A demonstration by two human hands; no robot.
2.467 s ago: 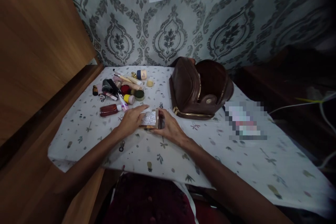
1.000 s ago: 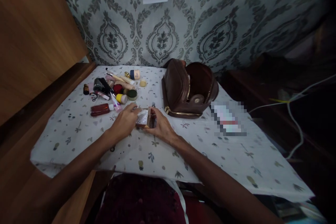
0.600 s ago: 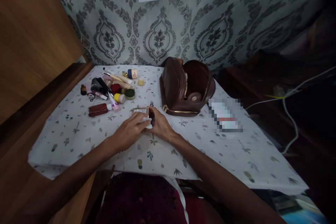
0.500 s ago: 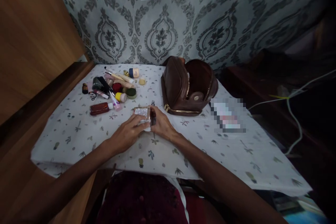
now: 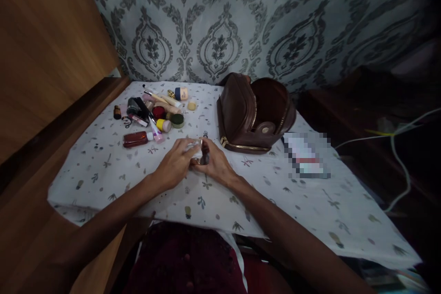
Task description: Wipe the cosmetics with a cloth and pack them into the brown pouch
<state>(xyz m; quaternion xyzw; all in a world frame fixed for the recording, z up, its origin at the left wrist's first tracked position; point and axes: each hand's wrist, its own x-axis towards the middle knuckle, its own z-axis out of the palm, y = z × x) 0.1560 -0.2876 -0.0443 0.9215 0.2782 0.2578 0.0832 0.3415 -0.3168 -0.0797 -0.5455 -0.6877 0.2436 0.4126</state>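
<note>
Fingers of the bare left hand [image 5: 175, 163] were curled over what looked like a crumpled white wipe [image 5: 195, 152], pressed against a small, shiny, gold-edged box [image 5: 203, 153], and the bare right hand [image 5: 219, 163] gripped the box's right end between thumb and fingers. The box sat between both hands over the white plant-printed tablecloth [image 5: 206, 202], left of the open brown leather-look bag [image 5: 237, 115]; whether it touched the cloth could not be told. Rubbing, if that was the step, probably called for light, even pressure, with the right grip confined to the edges. No brand was legible: the blue-and-peach jar [image 5: 183, 93] bore marks too small to read, and a flat item [image 5: 306, 156] was pixelated.
</note>
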